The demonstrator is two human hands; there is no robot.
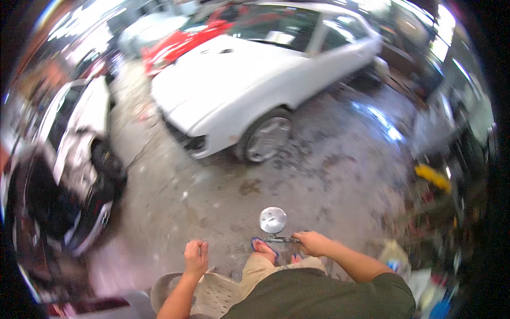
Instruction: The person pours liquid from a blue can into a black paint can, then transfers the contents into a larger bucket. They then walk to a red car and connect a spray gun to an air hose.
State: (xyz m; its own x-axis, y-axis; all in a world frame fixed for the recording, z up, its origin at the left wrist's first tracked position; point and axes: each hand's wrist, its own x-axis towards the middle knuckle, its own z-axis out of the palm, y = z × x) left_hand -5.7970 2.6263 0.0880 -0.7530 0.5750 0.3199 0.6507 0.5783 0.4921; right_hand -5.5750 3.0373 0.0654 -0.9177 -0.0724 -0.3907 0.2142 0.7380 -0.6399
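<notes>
My right hand (313,243) is closed around the handle of a spray gun (282,240), held out in front of my body. Its round silver cup (273,219) shows from above, with grey and dark smudges on top. My left hand (196,257) is raised to the left of it with fingers curled in, and nothing shows in them. Below that hand stands a grey plastic chair (212,294) with a perforated seat, partly hidden by my forearm. Ahead is a pale, matt white car (239,80), its front wheel (268,135) toward me.
A dismantled white and black car (79,159) stands on the left, and a red car (180,45) behind the white one. Cluttered parts and a yellow object (433,178) line the right side. The concrete floor (180,212) is stained. Bags (396,258) lie near my right elbow.
</notes>
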